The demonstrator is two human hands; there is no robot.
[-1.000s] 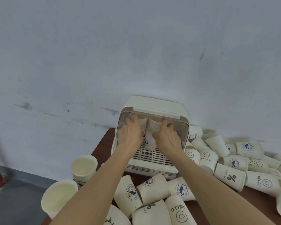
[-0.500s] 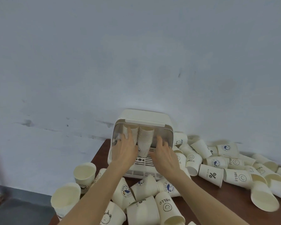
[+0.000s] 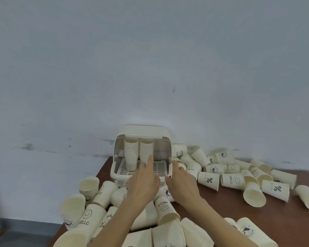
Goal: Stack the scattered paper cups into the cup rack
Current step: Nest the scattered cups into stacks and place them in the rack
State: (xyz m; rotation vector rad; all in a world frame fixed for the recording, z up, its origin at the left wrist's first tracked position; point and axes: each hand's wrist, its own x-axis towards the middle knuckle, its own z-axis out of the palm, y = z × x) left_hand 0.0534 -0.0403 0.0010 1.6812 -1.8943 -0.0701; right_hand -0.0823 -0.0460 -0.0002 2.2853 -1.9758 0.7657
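The brown table (image 3: 230,207) carries the cup rack (image 3: 143,154) at its far edge against the wall, with two upright stacks (image 3: 138,152) inside and loose paper cups (image 3: 230,179) strewn on their sides to the right and front. Both hands hover empty at the rack's open front, fingers straight and loosely spread. The right hand (image 3: 183,183) lies nearest the right-hand pile; the left hand (image 3: 144,181) is nearer the cups in front, whose long axes run roughly toward the person.
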